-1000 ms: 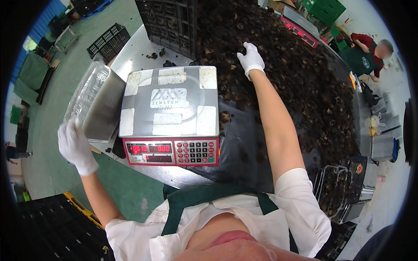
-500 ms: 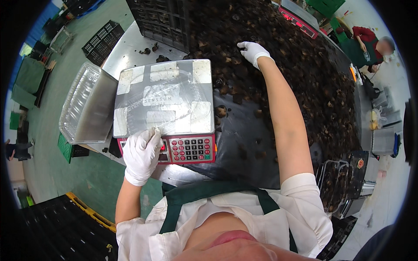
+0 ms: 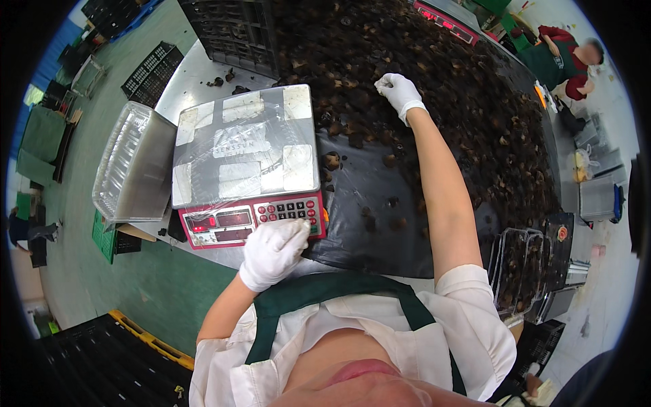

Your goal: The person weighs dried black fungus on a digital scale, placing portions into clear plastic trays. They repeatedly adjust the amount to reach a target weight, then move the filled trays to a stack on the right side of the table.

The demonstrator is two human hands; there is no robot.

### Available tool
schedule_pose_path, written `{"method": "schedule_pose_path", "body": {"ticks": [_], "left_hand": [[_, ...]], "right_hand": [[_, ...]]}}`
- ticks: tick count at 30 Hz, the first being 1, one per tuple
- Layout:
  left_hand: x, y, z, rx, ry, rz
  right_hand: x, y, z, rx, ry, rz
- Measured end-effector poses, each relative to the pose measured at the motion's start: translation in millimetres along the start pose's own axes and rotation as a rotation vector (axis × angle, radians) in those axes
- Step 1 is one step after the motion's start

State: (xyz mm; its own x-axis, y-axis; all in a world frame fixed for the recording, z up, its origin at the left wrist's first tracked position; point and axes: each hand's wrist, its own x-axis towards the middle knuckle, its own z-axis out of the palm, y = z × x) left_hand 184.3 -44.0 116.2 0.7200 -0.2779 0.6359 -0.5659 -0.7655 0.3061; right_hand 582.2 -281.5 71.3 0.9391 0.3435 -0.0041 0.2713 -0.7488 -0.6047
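My left hand (image 3: 274, 251), white-gloved, has its fingers pinched at the front of the silver-and-red scale (image 3: 245, 146), by its keypad; what they hold, if anything, is unclear. Something thin and transparent (image 3: 227, 183), apparently a plastic tray, lies over the scale's platform. A stack of clear plastic trays (image 3: 132, 163) leans at the scale's left. My right hand (image 3: 400, 95), also gloved, is curled over the heap of dark, dried fungus-like pieces (image 3: 488, 142); I cannot make out what, if anything, is in its fingers.
A black crate (image 3: 230, 37) stands behind the scale on the metal table (image 3: 178, 81). Black sheeting (image 3: 359, 217) lies under the heap. Filled clear trays (image 3: 512, 271) sit at near right. A second scale (image 3: 444, 20) and a co-worker (image 3: 563, 57) are at back right. A black pallet (image 3: 108, 359) is at lower left.
My left hand has moved rightward from the tray stack to the scale's front, and transparent plastic now covers the platform. My right hand has shifted slightly and its fingers have curled in.
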Motion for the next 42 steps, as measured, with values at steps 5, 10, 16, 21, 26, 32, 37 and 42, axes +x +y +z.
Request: {"method": "schedule_pose_path", "body": {"ticks": [5, 10, 16, 21, 26, 32, 37, 42], "left_hand": [[3.8, 17.7, 40.2, -0.113, -0.172, 0.114], [2.9, 33.5, 96.5, -0.287, -0.327, 0.149], [-12.9, 40.8, 148.4, -0.456, -0.444, 0.137], [-17.3, 36.8, 152.4, -0.489, -0.555, 0.064], [-17.3, 36.6, 152.5, -0.505, -0.540, 0.039], [-8.3, 41.1, 141.8, -0.451, -0.441, 0.088], [-4.0, 43.2, 136.5, -0.430, -0.395, 0.110], [-3.9, 46.9, 134.7, -0.382, -0.406, 0.093]], "right_hand": [[-14.7, 26.0, 1.2, 0.159, 0.064, 0.045], [-36.3, -23.3, -6.8, -0.057, 0.146, 0.057], [-23.2, -38.2, 20.9, -0.362, 0.094, -0.095], [-9.0, -45.8, 12.9, -0.311, 0.063, 0.115], [-50.7, -10.7, -14.3, 0.773, -0.073, 0.231], [-160.6, -0.7, -49.6, 1.273, -0.140, 0.181], [-267.4, 14.0, -56.4, 1.165, -0.058, 0.167], [-440.4, 38.3, -61.6, 1.207, 0.008, 0.380]]}}
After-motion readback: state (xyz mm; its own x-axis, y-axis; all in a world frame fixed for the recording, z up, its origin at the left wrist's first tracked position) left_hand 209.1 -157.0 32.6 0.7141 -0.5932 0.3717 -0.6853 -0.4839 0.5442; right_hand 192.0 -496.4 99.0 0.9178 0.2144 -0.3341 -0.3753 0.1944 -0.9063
